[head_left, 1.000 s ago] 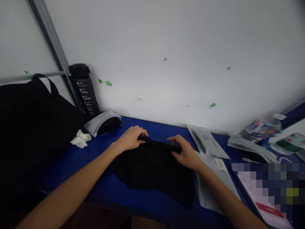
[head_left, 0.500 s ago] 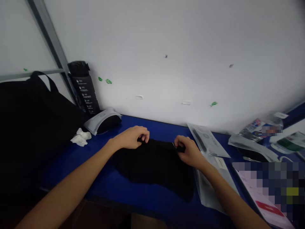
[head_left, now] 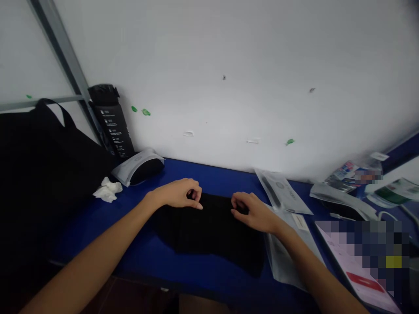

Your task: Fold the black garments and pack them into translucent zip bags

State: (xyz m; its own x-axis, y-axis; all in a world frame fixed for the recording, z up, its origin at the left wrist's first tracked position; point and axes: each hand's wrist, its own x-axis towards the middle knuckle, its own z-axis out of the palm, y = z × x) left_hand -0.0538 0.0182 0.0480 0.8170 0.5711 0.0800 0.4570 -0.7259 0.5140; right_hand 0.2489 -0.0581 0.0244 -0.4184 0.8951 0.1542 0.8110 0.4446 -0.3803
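A piece of black cloth lies spread on the blue table. At its upper left edge is my left hand, its fingers curled and its thumb apart from them, nothing visible between. My right hand rests over the upper right part of the cloth, also with bent fingers and a gap before the thumb. Both palms and part of the cloth's edge are hidden. Beside my right forearm lies a clear plastic bag, partly under the arm.
Along the wall stand a black bottle and a zip pouch with something black inside. A crumpled tissue lies near a large black bag. To the right are another pouch, more packages and a lit tablet.
Both hands have loosened from the cloth's top edge, thumbs now apart from the fingers. The top edge lies flatter. The whole view has shifted slightly.
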